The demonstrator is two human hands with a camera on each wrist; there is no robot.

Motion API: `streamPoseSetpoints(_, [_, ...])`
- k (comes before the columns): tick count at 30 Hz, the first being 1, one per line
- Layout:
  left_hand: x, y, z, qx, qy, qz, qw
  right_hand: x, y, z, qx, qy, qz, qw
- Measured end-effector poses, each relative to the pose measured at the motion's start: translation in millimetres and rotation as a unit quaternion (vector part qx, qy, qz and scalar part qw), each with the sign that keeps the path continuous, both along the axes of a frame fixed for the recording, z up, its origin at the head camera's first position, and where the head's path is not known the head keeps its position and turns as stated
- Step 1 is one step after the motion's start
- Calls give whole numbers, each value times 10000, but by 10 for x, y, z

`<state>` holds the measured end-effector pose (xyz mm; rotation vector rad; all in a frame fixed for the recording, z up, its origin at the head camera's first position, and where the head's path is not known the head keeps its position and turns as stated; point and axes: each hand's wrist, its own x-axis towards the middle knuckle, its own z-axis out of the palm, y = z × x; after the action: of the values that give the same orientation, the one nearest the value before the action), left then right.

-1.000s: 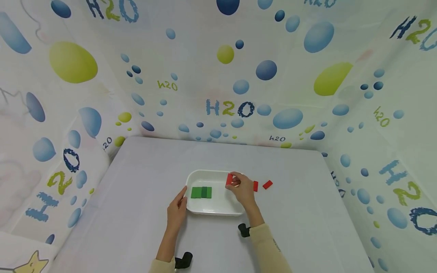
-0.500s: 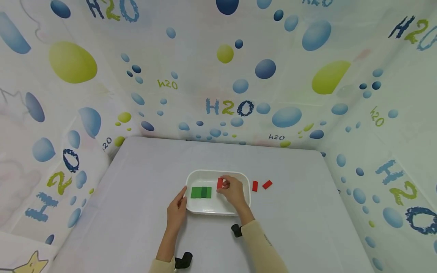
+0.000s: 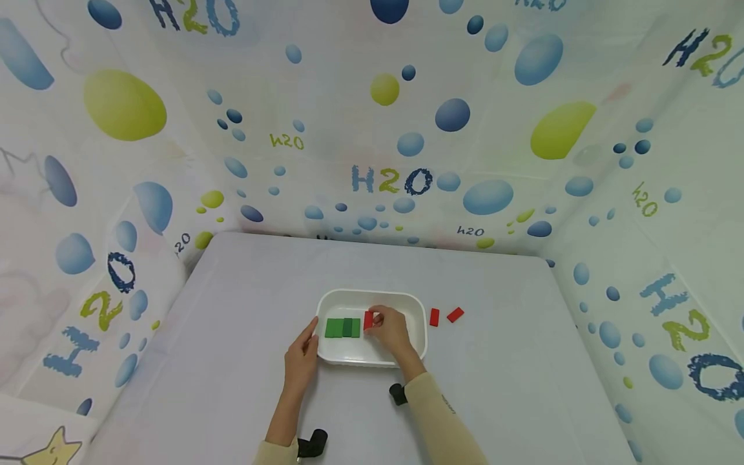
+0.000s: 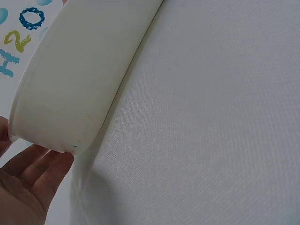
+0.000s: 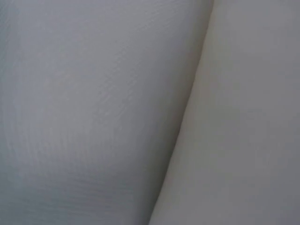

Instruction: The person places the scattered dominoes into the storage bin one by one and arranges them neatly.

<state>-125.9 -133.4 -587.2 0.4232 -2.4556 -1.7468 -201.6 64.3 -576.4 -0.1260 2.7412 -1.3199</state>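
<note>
The red piece (image 3: 368,321) was small, flat-looking and bright, its long side running away from the person, and its right part was hidden by the fingers holding it. The right hand (image 3: 391,330) was clamped on it, thumb and fingertips pinching it within the tray, just beside the right end of the green row; whether it touched the floor of the tray I cannot tell (the right wrist view showed only blurred pale surfaces).

The white tray (image 3: 343,356) was shallow and glossy, a rounded rectangle on the white tabletop (image 3: 232,361). In its left half lay green pieces (image 3: 334,327) side by side in a row, with a darker green strip (image 3: 347,327) toward the right. The left hand (image 3: 301,363) was closed on the tray's left end, fingers against the outer wall.

Beyond the right rim lay an upright red tile (image 3: 434,317) and a slanted red tile (image 3: 456,314), apart from each other.
</note>
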Motion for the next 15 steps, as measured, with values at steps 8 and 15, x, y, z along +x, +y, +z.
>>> streamPoseSetpoints(8, [8,-4,13,44,-32,-40,10000,-14,-31,-61,94,-290,33,9995])
streamPoseSetpoints(15, [6,-8,8,59,-41,-37,10000,-11,-52,-76,186,-401,73,9990])
